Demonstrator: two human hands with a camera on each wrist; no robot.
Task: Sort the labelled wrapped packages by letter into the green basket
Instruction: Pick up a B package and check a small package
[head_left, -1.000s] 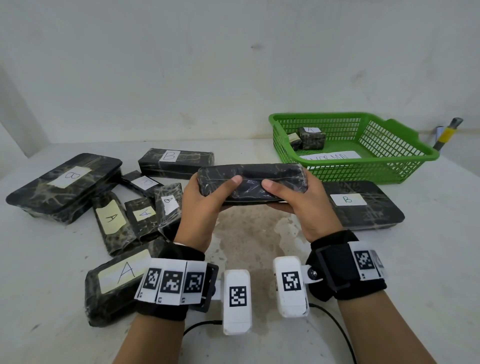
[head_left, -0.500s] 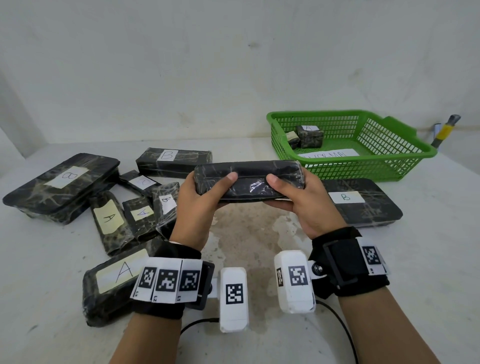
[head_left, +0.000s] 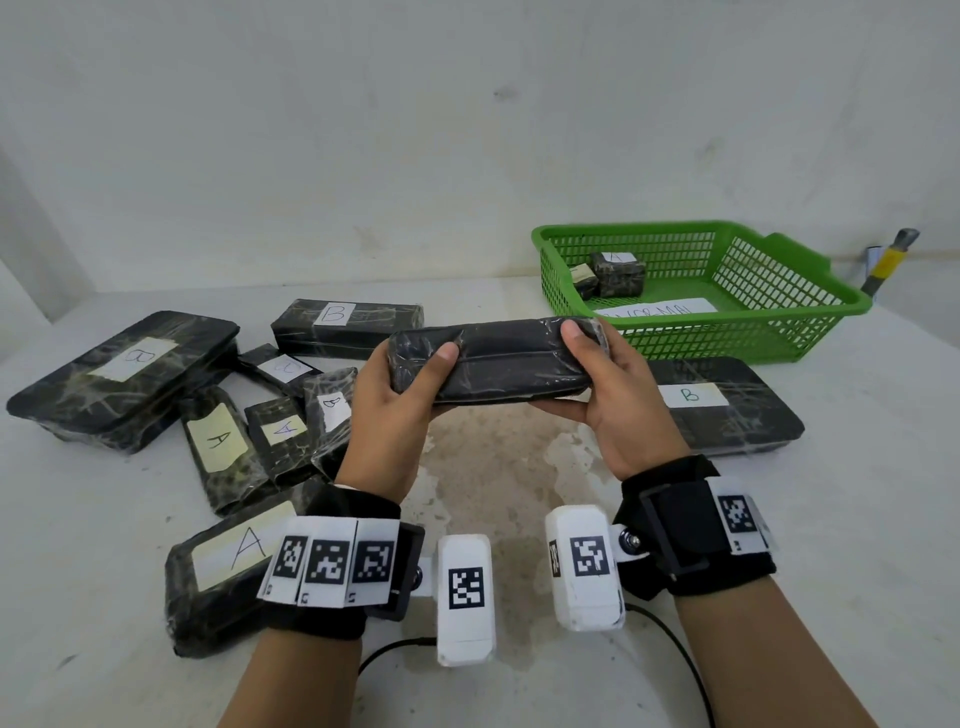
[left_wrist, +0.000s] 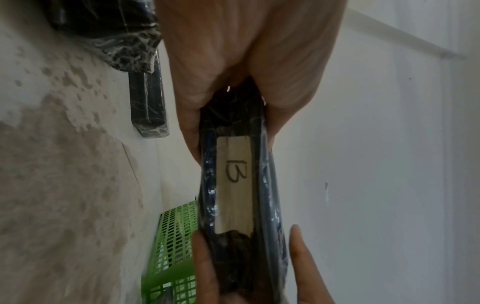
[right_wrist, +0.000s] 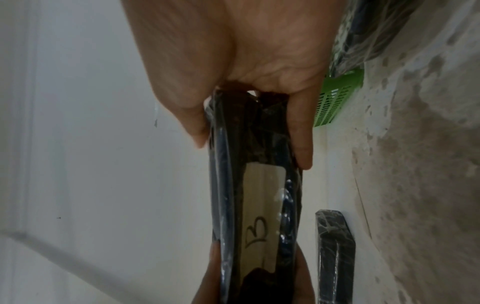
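We hold one long black package (head_left: 491, 364) wrapped in clear film, level above the table (head_left: 519, 467), near the green basket (head_left: 769, 343). Left hand (head_left: 387, 410) grips its left end, right hand (head_left: 618, 405) its right end, thumbs on top. Its near face is plain; the wrist views show a pale label (left_wrist: 235, 185) marked B on the far face. Basket holds two small packages (head_left: 615, 273) and one paper slip (head_left: 657, 310). On the table we count eight more: A, B, one unreadable.
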